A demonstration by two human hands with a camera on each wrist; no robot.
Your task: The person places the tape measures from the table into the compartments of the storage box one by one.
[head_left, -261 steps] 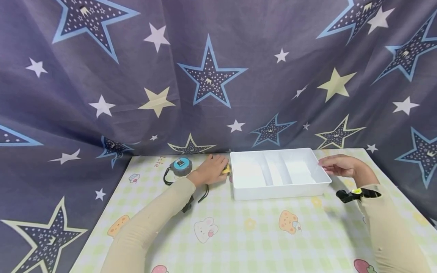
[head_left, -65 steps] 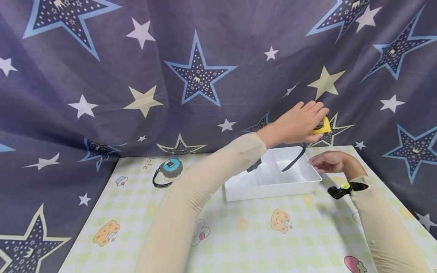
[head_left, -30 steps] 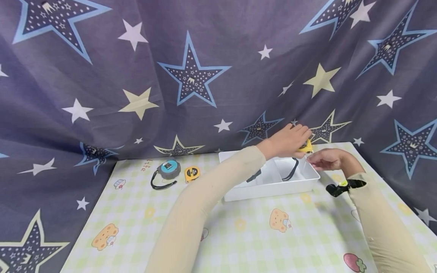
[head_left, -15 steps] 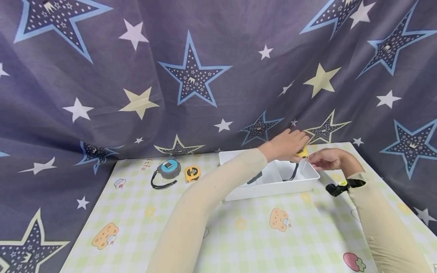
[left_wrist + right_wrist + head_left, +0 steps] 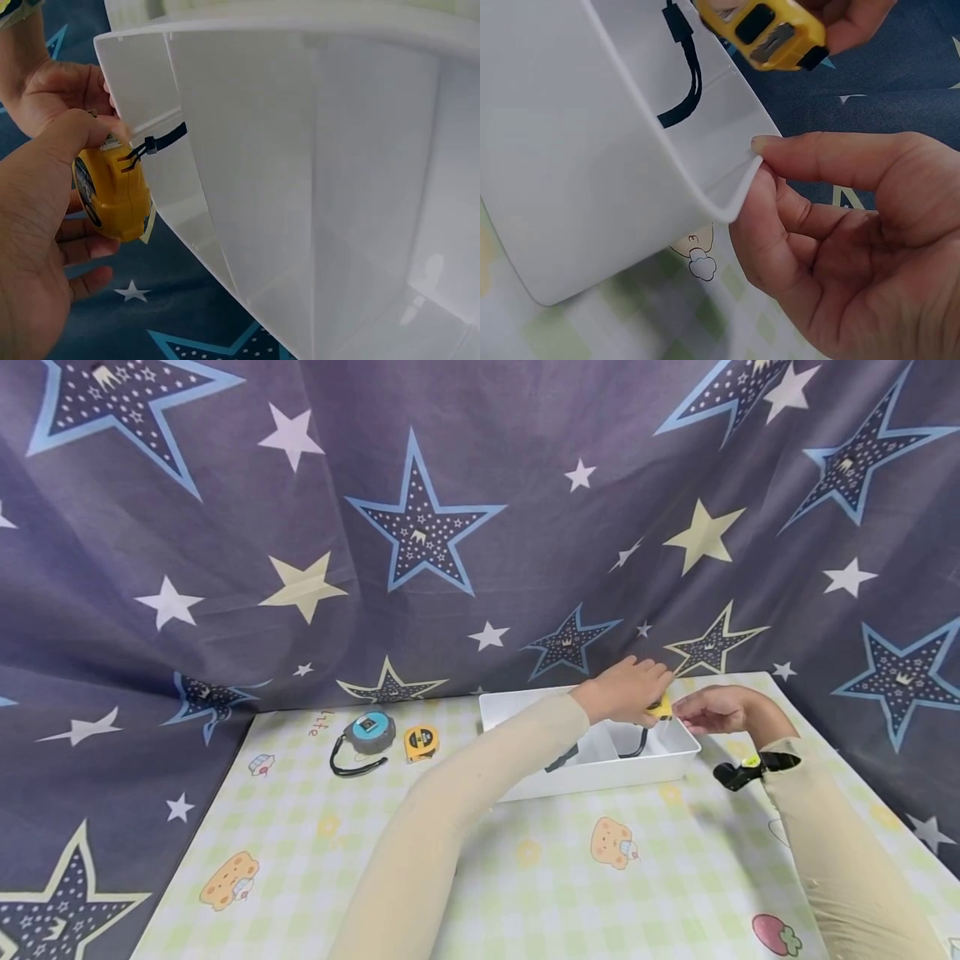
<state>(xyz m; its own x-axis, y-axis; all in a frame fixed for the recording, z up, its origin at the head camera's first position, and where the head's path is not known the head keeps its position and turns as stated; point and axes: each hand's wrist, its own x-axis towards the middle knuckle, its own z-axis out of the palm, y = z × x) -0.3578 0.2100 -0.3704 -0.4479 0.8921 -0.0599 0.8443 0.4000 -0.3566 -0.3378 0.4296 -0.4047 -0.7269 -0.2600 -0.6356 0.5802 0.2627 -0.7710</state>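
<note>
My left hand (image 5: 628, 689) grips a yellow tape measure (image 5: 120, 191) over the right end of a white divided tray (image 5: 600, 781). From the tape measure a black wrist strap (image 5: 690, 82) hangs down into the tray's right compartment. In the left wrist view the thumb lies on top of the case, with the fingers behind it. My right hand (image 5: 840, 217) pinches the tray's right rim between thumb and fingers. In the head view both hands are close together at that end.
Left of the tray, a grey and blue tape measure (image 5: 370, 731) with a black strap lies on the checked tablecloth (image 5: 540, 893). Beside it is a small yellow tape measure (image 5: 422, 742). A star-patterned curtain (image 5: 480, 527) hangs right behind the table.
My left hand took the yellow tape measure from left of the tray, carried it over the right compartment, and has lowered it in the last second. The right hand stays at the rim.
</note>
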